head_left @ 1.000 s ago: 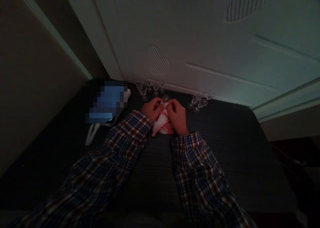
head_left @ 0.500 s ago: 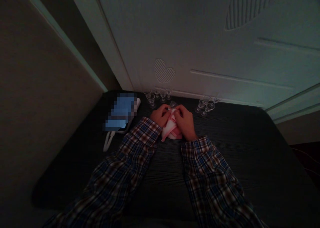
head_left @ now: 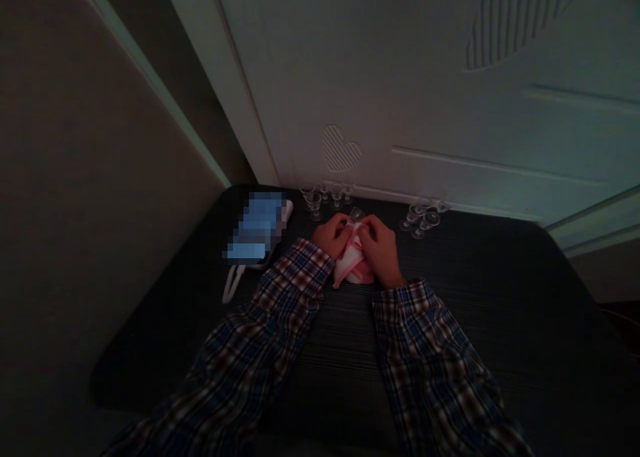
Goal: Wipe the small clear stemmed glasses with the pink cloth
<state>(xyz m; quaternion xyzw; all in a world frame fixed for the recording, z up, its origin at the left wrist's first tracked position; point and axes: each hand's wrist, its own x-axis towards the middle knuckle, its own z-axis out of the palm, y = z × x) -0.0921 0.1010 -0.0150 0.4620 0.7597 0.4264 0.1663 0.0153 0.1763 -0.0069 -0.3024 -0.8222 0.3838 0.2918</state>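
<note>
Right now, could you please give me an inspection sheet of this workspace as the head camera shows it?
Surface: dark ribbed table, dimly lit.
Job's things: pink and white cloth wrapped around a small clear glass.
Clutter: group of small glasses at the back left; second group of glasses at the back right; blurred blue item.
Grippers: left hand and right hand both grip the cloth.
Cables: white strap or cord beside the blue item; cannot tell which.
Surroundings: white door with heart reliefs behind the table.
</note>
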